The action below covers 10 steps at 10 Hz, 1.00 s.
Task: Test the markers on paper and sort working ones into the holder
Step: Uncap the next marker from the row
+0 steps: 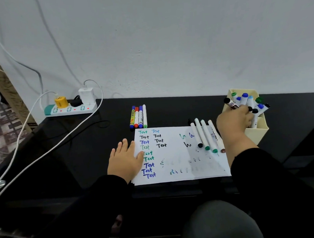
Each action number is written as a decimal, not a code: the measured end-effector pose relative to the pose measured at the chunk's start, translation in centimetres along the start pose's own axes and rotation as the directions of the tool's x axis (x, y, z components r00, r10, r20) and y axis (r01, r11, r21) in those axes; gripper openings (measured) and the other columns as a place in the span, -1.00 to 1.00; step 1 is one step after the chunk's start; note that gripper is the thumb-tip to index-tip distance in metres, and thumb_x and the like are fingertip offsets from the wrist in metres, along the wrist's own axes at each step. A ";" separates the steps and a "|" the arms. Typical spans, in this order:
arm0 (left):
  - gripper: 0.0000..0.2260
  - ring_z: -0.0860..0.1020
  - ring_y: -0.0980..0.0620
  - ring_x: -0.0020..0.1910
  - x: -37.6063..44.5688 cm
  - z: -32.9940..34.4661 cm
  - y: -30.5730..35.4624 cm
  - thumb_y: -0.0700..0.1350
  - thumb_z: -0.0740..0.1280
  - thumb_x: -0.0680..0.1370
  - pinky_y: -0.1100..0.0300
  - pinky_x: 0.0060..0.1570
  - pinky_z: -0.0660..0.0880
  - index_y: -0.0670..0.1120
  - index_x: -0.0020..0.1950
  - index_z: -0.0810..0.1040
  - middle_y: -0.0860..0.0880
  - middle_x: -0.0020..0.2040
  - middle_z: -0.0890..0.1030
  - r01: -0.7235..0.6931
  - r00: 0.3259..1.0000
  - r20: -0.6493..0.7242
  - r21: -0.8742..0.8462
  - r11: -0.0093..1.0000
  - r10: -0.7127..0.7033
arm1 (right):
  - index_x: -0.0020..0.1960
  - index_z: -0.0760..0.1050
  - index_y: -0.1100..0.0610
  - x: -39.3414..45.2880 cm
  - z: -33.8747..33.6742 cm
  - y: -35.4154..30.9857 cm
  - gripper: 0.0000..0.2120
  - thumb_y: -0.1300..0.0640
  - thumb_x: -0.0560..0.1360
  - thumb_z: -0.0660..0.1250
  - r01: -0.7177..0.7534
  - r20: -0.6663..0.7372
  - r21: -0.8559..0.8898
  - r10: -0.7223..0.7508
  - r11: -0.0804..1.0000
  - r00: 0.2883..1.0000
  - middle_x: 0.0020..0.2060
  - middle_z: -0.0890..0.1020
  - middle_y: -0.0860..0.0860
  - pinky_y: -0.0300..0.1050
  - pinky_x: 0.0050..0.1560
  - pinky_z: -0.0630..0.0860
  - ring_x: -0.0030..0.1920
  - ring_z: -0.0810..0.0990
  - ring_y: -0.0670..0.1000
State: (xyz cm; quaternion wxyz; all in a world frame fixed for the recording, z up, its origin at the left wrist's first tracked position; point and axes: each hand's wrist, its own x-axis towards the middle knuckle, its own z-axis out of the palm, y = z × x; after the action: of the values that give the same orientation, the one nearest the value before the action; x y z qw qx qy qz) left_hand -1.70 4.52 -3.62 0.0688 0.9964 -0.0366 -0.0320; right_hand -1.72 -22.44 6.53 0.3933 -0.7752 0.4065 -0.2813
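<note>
- Markers lie in groups across your dark surface; going left to right, the first thing is a white power strip at the far left edge against the wall, carrying a yellow plug, a black plug and a white charger, with a white cable trailing toward you.
- Your left hand lies flat with its fingers straight and slightly spread, pressing on the left edge of the paper and gripping nothing.
- Just beyond the paper's far left corner, four capped markers lie side by side, touching: a yellow-bodied one with blue ends, a white one with red ends, one with blue ends, and a white one with a green end.
- On the paper you can read columns of "Test" in green, black and blue down the left part, with a few squiggles and faint smudges to the right.
- Four white markers lie slanted across the paper's far right corner, near ends black, green, green and brown.
- Your right hand is at the mouth of the cream holder, its fingers curled around a black-capped marker with a dark-banded body that angles up and left.
- That holder stands on the surface just right of the paper, filled with upright markers capped in blue, green and black.
</note>
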 end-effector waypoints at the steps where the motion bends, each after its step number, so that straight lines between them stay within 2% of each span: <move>1: -0.44 -0.05 -0.04 0.53 0.1 -0.1 0.0 0.20 -0.10 0.61 0.02 0.47 -0.08 -0.03 0.55 -0.02 -0.08 0.55 -0.05 0.005 1.000 0.010 0.000 1.000 -0.005 | 0.39 0.21 0.30 0.5 -0.5 1.2 -0.59 0.09 0.63 0.09 0.150 0.013 -0.160 -0.150 0.976 0.989 0.37 0.27 0.27 0.05 0.29 0.28 0.36 0.28 0.22; 3: -0.44 -0.05 -0.04 0.53 0.0 -0.1 0.1 0.20 -0.10 0.61 0.02 0.47 -0.09 -0.03 0.54 -0.03 -0.07 0.55 -0.05 0.012 1.000 0.017 -0.003 1.000 -0.012 | 0.32 0.28 0.39 2.2 -1.5 2.6 -0.62 0.13 0.64 0.07 0.317 0.078 -0.438 -0.315 0.841 0.946 0.28 0.36 0.34 0.08 0.29 0.27 0.28 0.33 0.26; 4: -0.44 -0.05 -0.04 0.53 0.0 0.0 0.1 0.19 -0.09 0.61 0.02 0.47 -0.09 -0.03 0.55 -0.02 -0.07 0.55 -0.05 0.009 1.000 0.011 -0.002 1.000 -0.009 | 0.27 0.34 0.39 2.4 -1.8 2.7 -0.62 0.10 0.65 0.04 0.326 0.079 -0.472 -0.329 0.819 0.941 0.22 0.39 0.35 0.06 0.28 0.26 0.24 0.34 0.26; 5: -0.44 -0.05 -0.03 0.53 -0.1 -0.1 0.1 0.20 -0.10 0.61 0.02 0.47 -0.09 -0.02 0.55 -0.02 -0.07 0.55 -0.05 0.012 1.000 0.016 0.003 1.000 -0.012 | 0.29 0.36 0.35 2.3 -1.9 2.5 -0.66 0.18 0.65 0.02 0.325 0.075 -0.407 -0.324 0.854 0.943 0.18 0.46 0.28 0.05 0.23 0.34 0.23 0.35 0.27; 7: -0.44 -0.06 -0.03 0.53 0.0 -0.3 0.1 0.20 -0.10 0.61 0.01 0.47 -0.10 -0.02 0.54 -0.04 -0.07 0.55 -0.07 0.013 0.999 0.038 0.004 1.000 -0.013 | 0.40 0.15 0.37 2.6 -1.8 2.8 -0.60 0.26 0.61 0.10 0.366 0.064 -0.339 -0.367 0.867 0.928 0.28 0.34 0.37 0.08 0.28 0.29 0.27 0.34 0.30; 8: -0.44 -0.06 -0.04 0.53 0.0 -0.3 0.1 0.20 -0.09 0.61 0.01 0.47 -0.09 -0.02 0.54 -0.03 -0.07 0.55 -0.06 0.010 0.999 0.034 0.003 1.000 -0.010 | 0.39 0.18 0.37 2.8 -1.7 2.7 -0.60 0.28 0.59 0.14 0.363 0.097 -0.394 -0.355 0.844 0.930 0.29 0.35 0.34 0.06 0.30 0.30 0.29 0.35 0.27; 10: -0.44 -0.05 -0.03 0.53 0.1 -0.2 0.1 0.20 -0.09 0.61 0.02 0.47 -0.09 -0.02 0.54 -0.03 -0.07 0.55 -0.05 0.011 1.000 0.026 -0.002 1.000 -0.011 | 0.33 0.25 0.39 2.6 -2.0 2.2 -0.61 0.31 0.54 0.19 0.315 0.147 -0.529 -0.281 0.788 0.949 0.28 0.37 0.32 0.05 0.24 0.37 0.26 0.38 0.24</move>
State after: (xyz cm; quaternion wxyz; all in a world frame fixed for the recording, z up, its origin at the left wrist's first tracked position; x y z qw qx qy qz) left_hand -1.60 4.45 -3.44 0.0691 0.9961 -0.0321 -0.0453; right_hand -2.84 -26.27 6.04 0.1187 -0.9171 0.3304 -0.1887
